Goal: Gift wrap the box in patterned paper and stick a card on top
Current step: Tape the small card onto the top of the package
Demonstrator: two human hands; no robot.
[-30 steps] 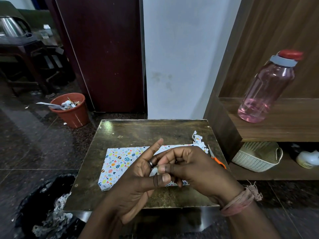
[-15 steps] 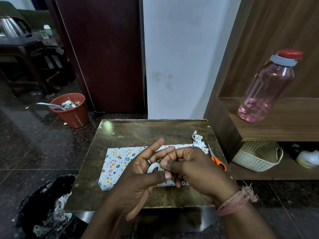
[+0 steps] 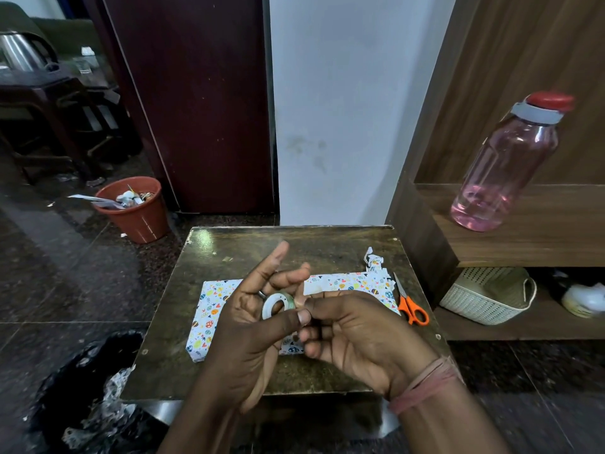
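Observation:
A flat box wrapped in white paper with coloured egg prints (image 3: 209,309) lies on the small dark table (image 3: 229,253), partly hidden behind both hands. My left hand (image 3: 252,326) holds a small roll of clear tape (image 3: 276,303) between thumb and fingers, index finger pointing up. My right hand (image 3: 357,335) meets it from the right, fingertips pinching at the roll's edge. Whether a strip of tape is pulled free cannot be told. No card is visible.
Orange-handled scissors (image 3: 411,308) and paper offcuts (image 3: 375,262) lie at the table's right edge. A terracotta bin (image 3: 137,214) stands on the floor far left, a black rubbish bag (image 3: 82,398) near left. A pink bottle (image 3: 504,168) and basket (image 3: 487,298) sit on shelves right.
Both hands rose slightly and turned; the tape roll, hidden a second ago, now shows between the left fingers. The right fingertips shifted onto its edge.

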